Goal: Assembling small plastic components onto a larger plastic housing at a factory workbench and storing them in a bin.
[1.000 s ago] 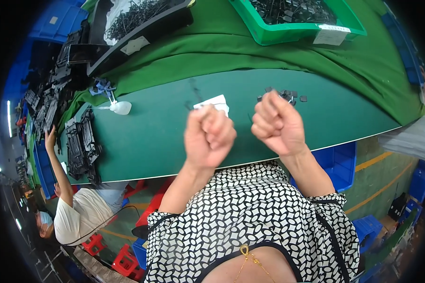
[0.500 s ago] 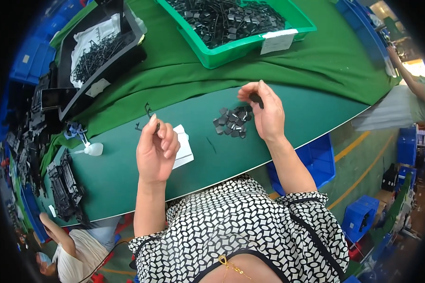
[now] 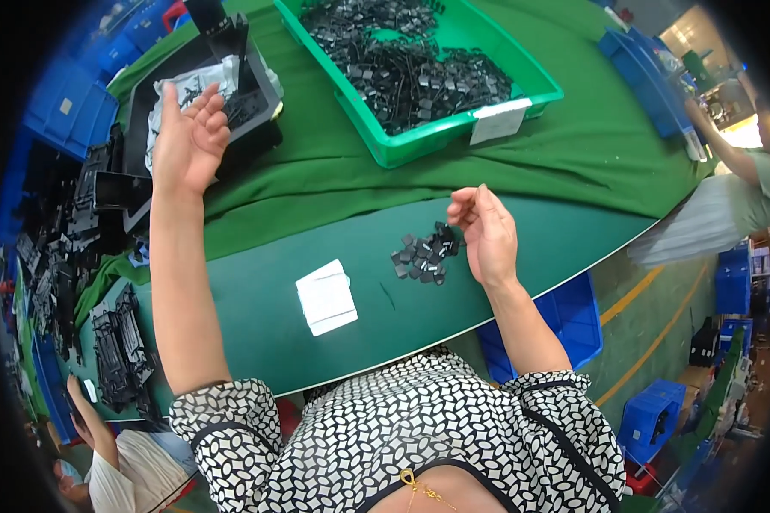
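My left hand is stretched far out to the upper left, fingers spread and empty, over the edge of a black box lined with a white bag of black parts. My right hand hovers just right of a small pile of black plastic clips on the green table, fingers curled; whether they pinch a clip I cannot tell. A white folded pad lies between my arms.
A green bin full of black parts stands at the back on a green cloth. Black trays and parts crowd the left. Blue crates sit under the table edge. Another person's arm shows at the far right, a seated person at lower left.
My left hand rose from near the white pad, reached out to the black box and opened. My right hand stayed by the clip pile. The view tilted upward.
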Demonstrator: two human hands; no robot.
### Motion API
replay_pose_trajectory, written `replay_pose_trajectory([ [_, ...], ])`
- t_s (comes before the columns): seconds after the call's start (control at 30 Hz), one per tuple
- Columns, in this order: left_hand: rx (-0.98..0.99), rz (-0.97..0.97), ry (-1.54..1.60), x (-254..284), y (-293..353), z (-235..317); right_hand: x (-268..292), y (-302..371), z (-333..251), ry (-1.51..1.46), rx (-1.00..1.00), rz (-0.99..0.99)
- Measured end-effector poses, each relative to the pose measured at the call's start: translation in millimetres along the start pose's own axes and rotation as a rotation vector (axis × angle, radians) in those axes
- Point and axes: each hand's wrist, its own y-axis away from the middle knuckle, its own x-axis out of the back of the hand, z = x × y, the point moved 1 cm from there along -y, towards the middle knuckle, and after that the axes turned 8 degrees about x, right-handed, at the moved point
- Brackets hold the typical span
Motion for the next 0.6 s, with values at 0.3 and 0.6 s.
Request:
replay_pose_trajectory([
  [0.3,0.131,0.051,-0.018,12.4,29.9,-73.8,-4.3,-105.6,-41.6,0.817,0.475,-0.232],
  [0.6,0.213,0.037,0.011,2.8,96.1,-108.1,-9.6,-185.8,-34.1,1.566,0.544,-0.496],
])
